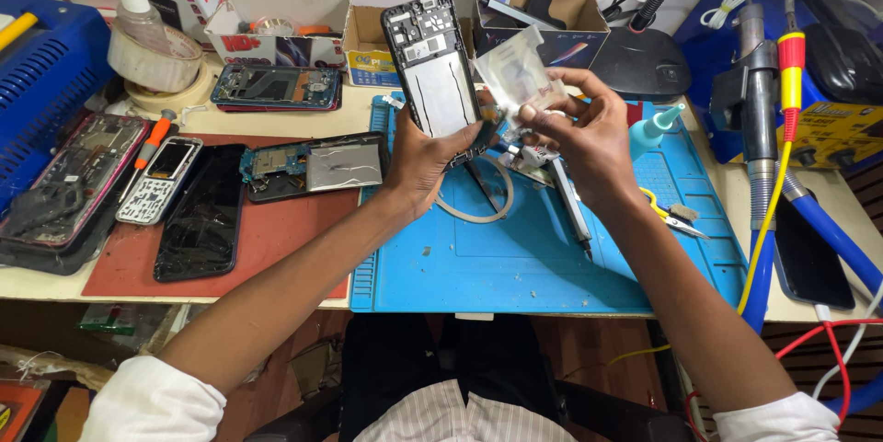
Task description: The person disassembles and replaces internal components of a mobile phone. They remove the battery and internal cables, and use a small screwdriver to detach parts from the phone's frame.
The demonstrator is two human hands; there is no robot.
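- A person sits at a repair bench. All places here are given relative to the blue work mat (552,258) in front of them.
- The left hand (425,159) is raised above the mat's far left corner. Its fingers are wrapped firmly round the lower end of an opened phone frame (432,69), black with a pale inner panel.
- The frame stands nearly upright. Its long axis runs from the hand away from the person, leaning slightly left, and its open inner side faces the camera.
- The right hand (579,129) is above the middle of the mat's far edge. Thumb and fingertips pinch a clear plastic piece (520,74), perhaps a film or thin cover, just beside the frame's right edge.
- This looks like mid-disassembly or refitting: one hand steadies the frame, the other handles the clear part. Any next move would call for a steady hold on the frame and a light, careful pinch.
- On the mat lie a pale ring of cable (478,212) and a slim tool (572,207).
- Left of the mat, on a red pad (276,240), lie several dismantled phones (198,207).
- Right of the mat stands a hot-air handpiece (756,102).
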